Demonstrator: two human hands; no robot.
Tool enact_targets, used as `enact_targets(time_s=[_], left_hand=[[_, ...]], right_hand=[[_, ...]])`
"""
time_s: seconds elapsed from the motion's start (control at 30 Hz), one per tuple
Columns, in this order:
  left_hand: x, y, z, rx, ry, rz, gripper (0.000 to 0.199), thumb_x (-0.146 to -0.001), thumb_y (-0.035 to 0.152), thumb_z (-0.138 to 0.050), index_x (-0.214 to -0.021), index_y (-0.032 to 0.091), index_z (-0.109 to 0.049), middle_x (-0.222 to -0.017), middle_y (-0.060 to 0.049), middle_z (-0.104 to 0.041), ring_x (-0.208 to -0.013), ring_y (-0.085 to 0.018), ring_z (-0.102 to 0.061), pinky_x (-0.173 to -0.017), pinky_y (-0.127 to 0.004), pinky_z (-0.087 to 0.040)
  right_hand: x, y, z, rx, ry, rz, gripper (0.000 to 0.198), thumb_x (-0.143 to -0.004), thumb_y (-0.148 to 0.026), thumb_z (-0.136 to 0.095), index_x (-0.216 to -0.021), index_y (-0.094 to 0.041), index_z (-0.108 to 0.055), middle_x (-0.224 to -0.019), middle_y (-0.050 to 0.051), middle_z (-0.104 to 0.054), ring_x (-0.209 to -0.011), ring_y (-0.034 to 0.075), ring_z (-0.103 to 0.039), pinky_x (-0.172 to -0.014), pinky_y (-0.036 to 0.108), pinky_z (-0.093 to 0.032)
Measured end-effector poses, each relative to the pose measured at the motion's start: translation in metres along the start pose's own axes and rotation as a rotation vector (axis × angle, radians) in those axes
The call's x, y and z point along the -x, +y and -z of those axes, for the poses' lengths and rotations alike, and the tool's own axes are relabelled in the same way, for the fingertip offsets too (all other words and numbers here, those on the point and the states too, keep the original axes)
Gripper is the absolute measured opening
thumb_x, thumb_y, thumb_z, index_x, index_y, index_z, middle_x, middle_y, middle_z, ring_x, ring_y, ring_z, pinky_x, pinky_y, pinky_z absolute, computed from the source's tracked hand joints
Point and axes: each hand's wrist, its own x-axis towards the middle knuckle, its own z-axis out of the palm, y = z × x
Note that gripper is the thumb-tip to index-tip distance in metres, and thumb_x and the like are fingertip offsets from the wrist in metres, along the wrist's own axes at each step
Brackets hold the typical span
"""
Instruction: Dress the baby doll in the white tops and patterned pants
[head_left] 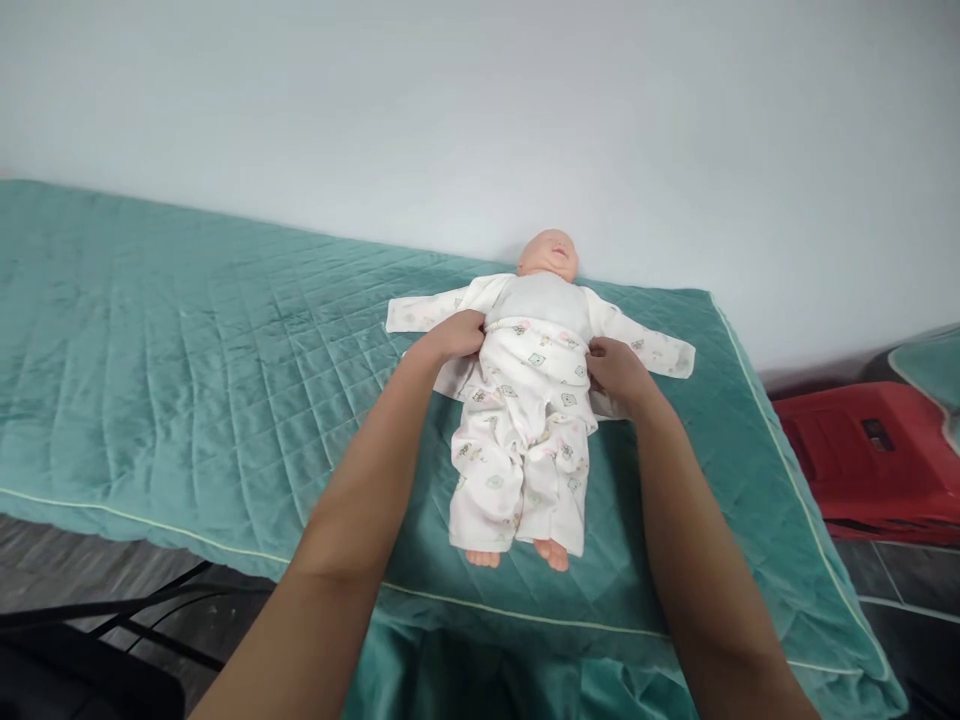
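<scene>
A baby doll (550,256) lies on its back, head toward the wall and bare feet toward me. White printed baby trousers (536,370) cover its legs and reach high over its belly. Under the doll, a white baby shirt (427,312) lies spread open, with its sleeves out to both sides and the bare chest between. My left hand (459,337) is closed at the left side of the trousers' waist. On the opposite side, my right hand (619,372) pinches the trousers just below the waistband; its fingertips are partly hidden.
A green quilted cover (187,350) spreads over the bed, which stands against a pale wall (450,120). Beyond the bed's right edge is a red plastic seat (874,450). Black metal bars (150,610) show at the lower left.
</scene>
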Motion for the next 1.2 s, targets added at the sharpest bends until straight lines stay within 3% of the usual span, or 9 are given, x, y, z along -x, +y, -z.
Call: enact_targets(time_s=[0.13,0.27,0.47,0.57,0.83,1.2], left_hand=[[-0.006,0.009,0.003,-0.159,-0.157,0.122,0.017,-0.048,0.002,-0.059,-0.054,0.017,-0.060,-0.059,-0.007,-0.059,-0.063,-0.024,-0.059,-0.064,-0.033,-0.042],[0.001,0.001,0.005,-0.048,-0.143,0.008,0.021,-0.048,0.003,-0.060,-0.063,0.017,-0.065,-0.066,-0.007,-0.065,-0.068,-0.025,-0.061,-0.065,-0.033,-0.045],[0.006,-0.006,0.010,0.139,-0.216,-0.053,0.032,-0.054,0.011,-0.069,-0.085,0.018,-0.072,-0.074,-0.002,-0.069,-0.084,-0.026,-0.065,-0.075,-0.031,-0.052],[0.007,-0.006,0.006,0.252,-0.272,-0.058,0.037,-0.056,0.013,-0.073,-0.092,0.017,-0.072,-0.078,-0.002,-0.070,-0.088,-0.026,-0.067,-0.078,-0.033,-0.054],[0.009,-0.014,-0.006,0.504,-0.194,-0.003,0.026,-0.062,0.018,-0.074,-0.087,0.016,-0.071,-0.072,-0.003,-0.069,-0.081,-0.023,-0.069,-0.073,-0.034,-0.055],[0.009,-0.014,-0.011,0.560,-0.204,0.059,0.015,-0.057,0.012,-0.069,-0.071,0.017,-0.071,-0.065,-0.002,-0.069,-0.081,-0.022,-0.069,-0.072,-0.031,-0.054]], right_hand=[[0.006,-0.006,0.010,-0.021,-0.144,0.049,0.013,-0.068,-0.021,-0.059,-0.062,-0.023,-0.048,-0.054,-0.004,-0.047,-0.045,0.011,-0.044,-0.044,0.026,-0.035],[0.017,-0.008,0.016,0.021,-0.210,0.152,0.012,-0.072,-0.025,-0.059,-0.066,-0.022,-0.048,-0.058,-0.005,-0.046,-0.050,0.010,-0.043,-0.048,0.025,-0.033],[0.022,-0.012,0.017,0.086,-0.146,0.247,0.008,-0.077,-0.026,-0.056,-0.073,-0.020,-0.055,-0.067,-0.003,-0.050,-0.065,0.013,-0.043,-0.056,0.025,-0.032],[0.025,-0.012,0.015,0.009,-0.105,0.263,0.011,-0.079,-0.030,-0.059,-0.076,-0.019,-0.059,-0.071,-0.001,-0.055,-0.071,0.016,-0.048,-0.060,0.026,-0.036],[0.022,-0.007,0.004,-0.218,0.002,0.283,0.020,-0.078,-0.041,-0.066,-0.081,-0.021,-0.067,-0.072,0.001,-0.062,-0.075,0.020,-0.056,-0.063,0.029,-0.043],[0.015,-0.003,-0.003,-0.436,-0.076,0.197,0.018,-0.077,-0.038,-0.066,-0.086,-0.023,-0.067,-0.072,0.000,-0.064,-0.067,0.018,-0.059,-0.059,0.030,-0.047]])
